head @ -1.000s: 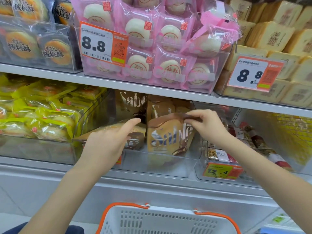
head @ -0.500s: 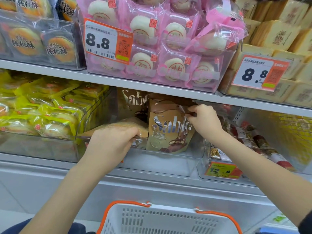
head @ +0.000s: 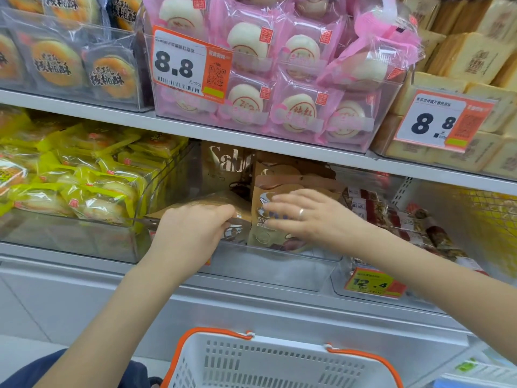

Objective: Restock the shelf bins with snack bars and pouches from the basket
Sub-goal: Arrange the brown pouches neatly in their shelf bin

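A clear shelf bin (head: pixel 274 264) on the lower shelf holds several tan Sablé pouches. One upright pouch (head: pixel 261 236) stands at the bin's front; my right hand (head: pixel 305 217), wearing a ring, lies flat across its face with straight fingers. A second pouch (head: pixel 212 201) lies tilted on its side to the left, and my left hand (head: pixel 193 233) curls its fingers over that pouch's near edge. More pouches (head: pixel 226 166) stand at the back. The white basket (head: pixel 279 359) with orange handles sits below; its inside is out of sight.
Left of the bin is a bin of yellow pastry packs (head: pixel 84 186); right of it a bin of red snack bars (head: pixel 391 219) with a 12.4 tag (head: pixel 372 284). The upper shelf (head: pixel 251 138) carries pink bun packs, walnut cakes and beige blocks close overhead.
My right hand let go of the upright pouch's top corner and slid down, flat onto its front. My left hand's fingers closed over the lying pouch's edge. The camera moved closer.
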The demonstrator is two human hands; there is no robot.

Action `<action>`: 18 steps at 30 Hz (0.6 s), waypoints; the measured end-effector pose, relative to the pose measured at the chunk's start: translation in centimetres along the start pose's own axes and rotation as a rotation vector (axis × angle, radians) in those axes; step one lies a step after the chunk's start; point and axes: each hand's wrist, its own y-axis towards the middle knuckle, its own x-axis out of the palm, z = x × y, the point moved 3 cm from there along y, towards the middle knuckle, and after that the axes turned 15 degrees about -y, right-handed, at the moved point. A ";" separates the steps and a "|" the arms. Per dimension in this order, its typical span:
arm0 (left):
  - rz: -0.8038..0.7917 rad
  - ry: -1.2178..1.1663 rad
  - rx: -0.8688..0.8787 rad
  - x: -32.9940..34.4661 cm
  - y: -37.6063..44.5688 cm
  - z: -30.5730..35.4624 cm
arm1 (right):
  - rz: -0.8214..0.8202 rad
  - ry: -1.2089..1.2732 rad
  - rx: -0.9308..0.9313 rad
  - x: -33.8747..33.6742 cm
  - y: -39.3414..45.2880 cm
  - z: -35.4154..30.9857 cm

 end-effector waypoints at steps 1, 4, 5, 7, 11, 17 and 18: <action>0.004 0.006 0.001 0.0 0.0 0.0 | -0.080 -0.025 -0.092 0.6 0.3 -0.5; 0.023 0.009 0.018 -0.3 0.0 0.2 | -0.304 -0.140 -0.182 2.3 1.8 -0.9; 0.026 0.002 0.020 -0.3 0.0 0.2 | -0.330 -0.156 -0.185 2.5 2.3 -0.7; 0.027 -0.007 0.015 -0.2 -0.1 0.1 | -0.334 -0.206 -0.168 2.6 3.1 -0.2; -0.008 -0.014 -0.015 0.0 0.0 -0.2 | -0.369 -0.227 -0.148 3.1 3.7 -0.2; -0.041 -0.012 -0.015 -0.6 0.0 0.0 | -0.304 -0.008 -0.018 3.4 4.5 -0.9; -0.047 -0.006 -0.020 -0.7 0.0 0.1 | -0.234 0.059 0.059 3.1 4.9 -1.0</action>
